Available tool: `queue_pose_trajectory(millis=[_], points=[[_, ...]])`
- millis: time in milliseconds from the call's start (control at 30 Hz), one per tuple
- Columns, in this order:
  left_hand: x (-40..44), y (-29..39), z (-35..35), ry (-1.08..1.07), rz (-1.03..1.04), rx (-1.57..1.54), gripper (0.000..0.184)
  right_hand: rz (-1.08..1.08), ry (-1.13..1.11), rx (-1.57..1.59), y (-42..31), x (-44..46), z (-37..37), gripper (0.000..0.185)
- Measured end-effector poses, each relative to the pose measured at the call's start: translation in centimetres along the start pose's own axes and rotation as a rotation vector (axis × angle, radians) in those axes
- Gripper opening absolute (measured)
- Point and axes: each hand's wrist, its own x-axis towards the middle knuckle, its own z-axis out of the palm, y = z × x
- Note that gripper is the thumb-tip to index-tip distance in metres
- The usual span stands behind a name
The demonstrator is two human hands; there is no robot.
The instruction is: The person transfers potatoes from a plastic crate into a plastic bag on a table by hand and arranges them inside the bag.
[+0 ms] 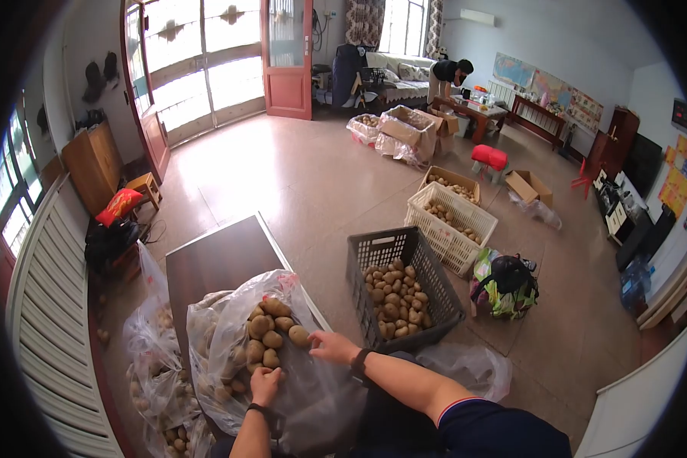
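While the person's left hand is at the low end of the heap of round brown potatoes, the right hand is at the heap's right side, by one loose, egg-shaped tan potato. The left fingers are bent in, but I cannot tell if they pinch anything. The right fingers are bent too, with their tips touching or just beside the loose one; I cannot tell if they grip it. The heap lies in the big, see-through plastic bag on the dark brown, flat-topped table. To the right, on the floor, is the black plastic crate with holes in its sides and more potatoes inside.

The loose potato could roll off, because it is round and near the table's edge. If a hand tugged the thin bag, the heap might slide and tumble, or the bag might rip.
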Motion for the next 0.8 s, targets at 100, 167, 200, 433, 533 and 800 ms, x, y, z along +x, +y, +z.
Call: queue_pose_trajectory(millis=[100,167,200,433,533,800], points=[[-2.5,4.1,0.2,-0.2,-0.072,-0.198,0.03,-0.117,-0.138,0.042,-0.6,-0.2,1.5,0.051],[-2.9,4.2,0.4,-0.409,-0.145,-0.443,0.028,-0.2,-0.289,0.087,-1.4,-0.5,2.3,0.061],[-3.4,5.0,0.6,-0.408,-0.152,-0.44,0.028,-0.197,-0.291,0.093,-1.9,-0.7,2.4,0.061],[-5.4,8.6,0.8,-0.688,-0.016,-0.77,0.021,-0.419,-0.239,0.009,-0.1,0.7,4.8,0.051],[-4.9,8.2,0.9,-0.741,-0.012,-0.757,0.029,-0.262,-0.261,0.03,-1.9,-0.3,3.2,0.05],[-2.7,4.5,1.1,-0.154,0.074,-0.109,0.023,0.335,0.033,0.618,2.1,2.5,-0.8,0.034]])
